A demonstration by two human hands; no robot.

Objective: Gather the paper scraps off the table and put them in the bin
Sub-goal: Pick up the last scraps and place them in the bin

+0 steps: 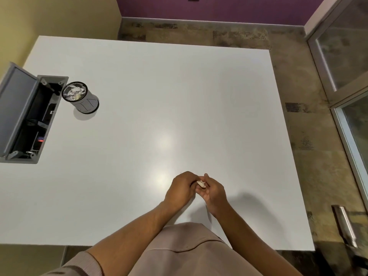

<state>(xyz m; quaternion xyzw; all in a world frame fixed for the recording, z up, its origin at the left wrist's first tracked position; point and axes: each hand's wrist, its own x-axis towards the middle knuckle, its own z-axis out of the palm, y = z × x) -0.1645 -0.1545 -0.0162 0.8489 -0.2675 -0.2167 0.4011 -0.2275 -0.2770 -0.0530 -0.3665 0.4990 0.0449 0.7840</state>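
At the near middle of the tabletop:
Hands: two; left hand (182,189) and right hand (214,192) pinch one paper scrap (201,183) together
Bin (80,97): one, far left, scraps inside
Tabletop (159,96): white, open cable hatch (27,116) at left
Room: stone floor, purple far wall

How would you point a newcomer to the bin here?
Start at the white table, then its far left side by the open grey hatch. The bin beside it is a small upright cylinder holding crumpled paper, the only free-standing thing there.
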